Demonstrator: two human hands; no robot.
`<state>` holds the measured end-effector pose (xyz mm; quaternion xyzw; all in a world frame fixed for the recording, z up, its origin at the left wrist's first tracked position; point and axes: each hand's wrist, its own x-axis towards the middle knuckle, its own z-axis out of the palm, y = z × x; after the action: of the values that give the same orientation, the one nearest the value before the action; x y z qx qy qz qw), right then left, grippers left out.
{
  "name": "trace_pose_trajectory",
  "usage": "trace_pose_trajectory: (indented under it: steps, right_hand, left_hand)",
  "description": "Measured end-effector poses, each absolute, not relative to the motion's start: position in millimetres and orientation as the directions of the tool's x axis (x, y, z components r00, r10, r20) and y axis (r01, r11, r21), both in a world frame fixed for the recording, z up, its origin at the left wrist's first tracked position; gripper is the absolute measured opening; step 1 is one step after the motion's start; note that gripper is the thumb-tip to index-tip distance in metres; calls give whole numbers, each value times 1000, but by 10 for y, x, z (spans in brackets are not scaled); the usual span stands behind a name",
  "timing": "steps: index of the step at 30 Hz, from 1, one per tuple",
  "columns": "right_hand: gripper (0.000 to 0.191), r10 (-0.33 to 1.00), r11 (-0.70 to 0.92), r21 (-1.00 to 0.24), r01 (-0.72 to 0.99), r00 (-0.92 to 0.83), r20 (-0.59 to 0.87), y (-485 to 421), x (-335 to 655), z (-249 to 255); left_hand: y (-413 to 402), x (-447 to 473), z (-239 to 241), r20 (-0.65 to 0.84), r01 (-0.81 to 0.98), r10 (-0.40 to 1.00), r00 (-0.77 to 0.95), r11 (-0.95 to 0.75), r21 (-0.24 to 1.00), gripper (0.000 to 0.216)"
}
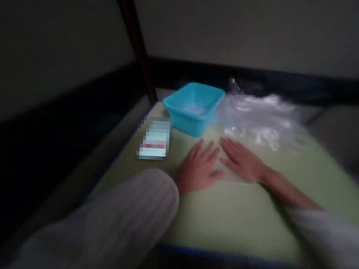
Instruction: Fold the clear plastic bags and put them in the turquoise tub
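Observation:
My left hand (199, 170) lies flat, its fingers spread, near the middle of the table. Close beside it, my right hand (243, 161) is stretched out with the palm down and the thumb apart. Between and under the hands is a thin see-through sheet (236, 177), which looks like a flat plastic bag; its edges are faint and blurred. Neither hand grips anything. Just beyond my right hand spreads a crumpled heap of clear plastic (263, 119).
A turquoise plastic basin (184, 120) stands at the far left of the pale yellow-green table (223, 217), with something whitish inside. Left of my hands lies a pixelated pale flat object (155, 138). Blue edging borders the table; a dark slanted pole (136, 40) rises behind it.

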<state>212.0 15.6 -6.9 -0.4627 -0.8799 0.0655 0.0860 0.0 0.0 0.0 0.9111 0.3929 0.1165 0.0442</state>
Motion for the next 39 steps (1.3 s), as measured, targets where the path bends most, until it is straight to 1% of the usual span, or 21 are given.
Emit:
trace_pose_trajectory:
  steps: [2,5,7,9,10,12,15,17,20,24,27,29,32,35,38,39]
  right_hand:
    - [70,829,559,-260,788,-534,165,158,2129,-57]
    - [62,803,595,-367,715,-521,288,88,2180,49]
    - [50,763,646,-421,636,-539,356,-25,2246,182]
    - [33,696,712,-424,560,-641,322,-167,2327,326]
    - [27,657,745,-403,532,-690,303,-237,2367,388]
    - [20,591,802,-318,507,-752,291,-354,2433,476]
    - [17,539,842,-159,515,-805,249,-448,2474,514]
    - [17,529,847,-77,526,-820,220,-471,2462,497]
    - [19,544,831,3,556,-814,201,-484,2419,447]
    - [25,552,812,69,579,-801,230,-503,2380,407]
    - [26,544,813,89,575,-806,234,-514,2381,429]
    - [26,553,812,65,581,-799,235,-519,2391,458]
    - [26,612,775,-40,630,-733,297,-520,2411,489]
    - [22,678,721,-159,675,-637,367,-516,2427,492]
    - [18,697,700,-217,680,-585,415,-501,2429,493]
    - [17,697,699,-227,678,-575,428,-494,2427,499]
  left_hand:
    - [8,7,15,173,713,740,650,-672,199,76]
    - [35,-35,43,213,682,735,644,-677,276,76]
    - [56,-116,67,277,627,711,646,-701,339,70]
    - [67,-232,93,358,556,656,665,-754,348,59]
    - [66,-296,104,384,515,604,698,-796,318,53]
    - [53,-413,121,404,441,499,767,-867,233,42]
    - [25,-524,138,401,397,428,810,-903,161,37]
    - [16,-547,152,379,396,420,825,-907,143,36]
    - [23,-535,187,325,401,424,845,-905,141,34]
    - [30,-505,240,312,409,429,848,-903,130,34]
    - [17,-488,264,297,414,433,851,-901,127,36]
    - [7,-480,269,290,423,443,849,-897,130,38]
    - [5,-468,260,291,433,452,843,-892,132,35]
    - [25,-457,236,312,433,457,833,-889,145,26]
    - [50,-444,206,347,441,474,809,-880,176,15]
    - [56,-440,197,362,443,484,797,-875,195,14]
